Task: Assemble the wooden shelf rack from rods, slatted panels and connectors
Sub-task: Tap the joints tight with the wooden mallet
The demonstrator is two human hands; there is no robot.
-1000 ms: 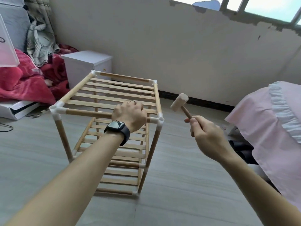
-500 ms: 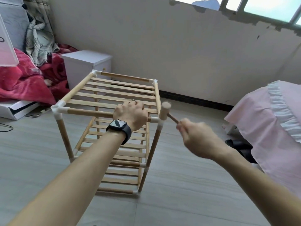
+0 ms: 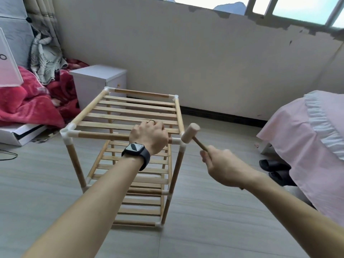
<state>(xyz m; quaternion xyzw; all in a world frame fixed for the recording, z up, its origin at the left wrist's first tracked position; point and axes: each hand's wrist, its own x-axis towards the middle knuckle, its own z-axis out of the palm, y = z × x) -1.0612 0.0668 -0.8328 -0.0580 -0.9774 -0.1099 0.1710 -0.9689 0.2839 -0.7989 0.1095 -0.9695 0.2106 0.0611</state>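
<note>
A wooden shelf rack (image 3: 128,116) of rods, slatted panels and white connectors stands upright on the floor, with three tiers. My left hand (image 3: 149,135) grips the top front rod near its right end. My right hand (image 3: 221,164) grips the handle of a small wooden mallet (image 3: 190,135). The mallet head sits against the front right top connector (image 3: 181,143). The front left top connector (image 3: 68,133) is open on top.
A white cabinet (image 3: 100,82) stands behind the rack by the wall. Red blankets (image 3: 28,101) and a white box (image 3: 20,134) lie at the left. A pink covered bed (image 3: 312,138) is at the right, with dark slippers (image 3: 275,170) beside it.
My right hand swung the mallet from a raised position down to the front right top connector, where its head still sits. My left hand stayed gripping the front rod.
</note>
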